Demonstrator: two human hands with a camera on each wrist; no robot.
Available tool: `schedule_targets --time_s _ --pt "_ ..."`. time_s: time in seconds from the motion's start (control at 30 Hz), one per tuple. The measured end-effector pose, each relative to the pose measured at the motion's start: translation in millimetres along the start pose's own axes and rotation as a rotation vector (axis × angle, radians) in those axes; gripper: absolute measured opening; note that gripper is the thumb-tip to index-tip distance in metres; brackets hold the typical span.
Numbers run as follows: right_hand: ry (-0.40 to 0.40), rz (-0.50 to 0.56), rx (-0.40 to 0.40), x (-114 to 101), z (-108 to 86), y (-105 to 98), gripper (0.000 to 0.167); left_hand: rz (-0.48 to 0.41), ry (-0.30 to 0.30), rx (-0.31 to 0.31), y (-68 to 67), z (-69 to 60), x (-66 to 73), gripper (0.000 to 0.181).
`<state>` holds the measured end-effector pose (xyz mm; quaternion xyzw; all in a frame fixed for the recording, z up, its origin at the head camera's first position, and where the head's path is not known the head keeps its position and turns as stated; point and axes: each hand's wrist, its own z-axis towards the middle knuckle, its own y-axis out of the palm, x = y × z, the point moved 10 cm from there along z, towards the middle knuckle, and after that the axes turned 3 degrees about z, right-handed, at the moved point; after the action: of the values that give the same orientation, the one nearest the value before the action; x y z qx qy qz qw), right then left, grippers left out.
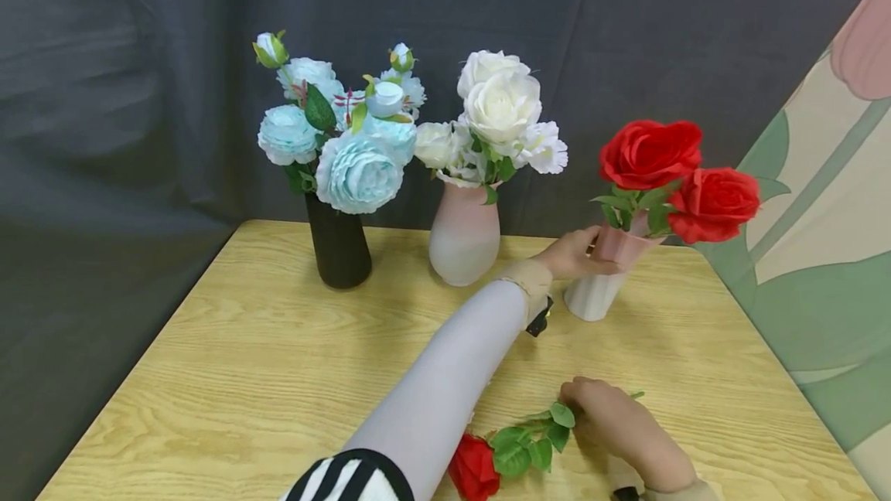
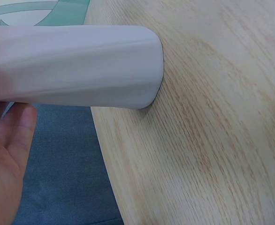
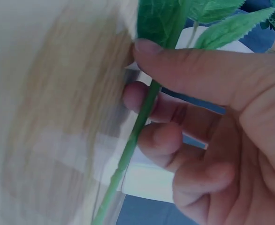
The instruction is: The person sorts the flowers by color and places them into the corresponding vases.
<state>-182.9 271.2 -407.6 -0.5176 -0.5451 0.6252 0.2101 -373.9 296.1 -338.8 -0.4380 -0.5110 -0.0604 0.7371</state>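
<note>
My left hand [image 1: 574, 253] grips the upper part of a pink-and-white vase [image 1: 593, 296] at the right of the table, which holds two red roses [image 1: 650, 155]. In the left wrist view the vase's white lower part [image 2: 104, 65] meets the tabletop, and its top lies out of frame. Near the front, my right hand [image 1: 616, 420] pinches the green stem [image 3: 140, 124] of a loose red rose [image 1: 475, 467] between thumb and fingers. That rose's bloom points left, with its leaves [image 1: 518, 447] beside the hand.
A black vase [image 1: 337, 242] of light blue flowers [image 1: 360, 171] stands at the back left. Beside it is a pink-white vase [image 1: 462, 242] with white flowers [image 1: 503, 107]. Dark cloth [image 1: 139, 138] hangs behind the wooden table [image 1: 230, 377]; a floral-patterned panel [image 1: 821, 253] borders the right side.
</note>
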Motion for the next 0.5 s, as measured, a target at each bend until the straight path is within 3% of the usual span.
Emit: schedule_targets --time_s 0.13,0.5 --pt "0.020 0.017 0.030 5.5 -2.1 -5.3 0.025 0.001 -0.006 0.007 -1.0 0.1 -0.5 0.059" --pt "-0.025 0.095 0.090 13.2 -10.6 -16.0 0.029 0.001 -0.007 0.012 0.8 0.3 -2.3 0.061"
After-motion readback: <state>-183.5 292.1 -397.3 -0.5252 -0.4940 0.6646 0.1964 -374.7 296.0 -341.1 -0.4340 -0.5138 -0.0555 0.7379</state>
